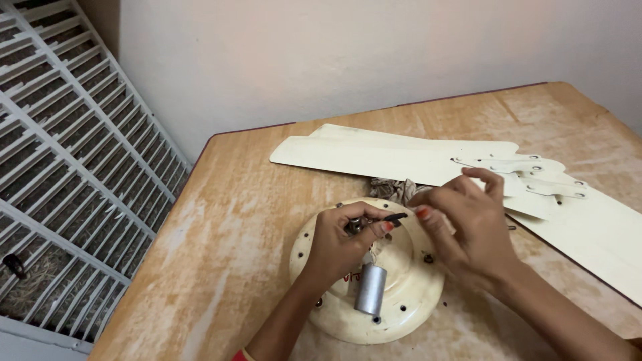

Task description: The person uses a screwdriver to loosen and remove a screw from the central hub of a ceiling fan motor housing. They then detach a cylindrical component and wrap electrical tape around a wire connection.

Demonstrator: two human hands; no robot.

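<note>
A round cream fan motor housing (pixel 408 294) lies on the wooden table (pixel 234 227). A grey metal cylinder (pixel 371 289), a capacitor, rests on top of it with thin wires running up from it. My left hand (pixel 341 242) sits on the housing's centre and pinches a small black wire end (pixel 396 216) between thumb and finger. My right hand (pixel 468 224) hovers just right of it, fingertips pinched close to the same wire end; whether it grips anything I cannot tell.
Cream fan blades (pixel 374 157) with metal brackets (pixel 528 167) lie stacked behind and to the right. A crumpled cloth (pixel 394 189) sits between blades and housing. A white window grille (pixel 67 167) stands at the left. A plain wall is behind.
</note>
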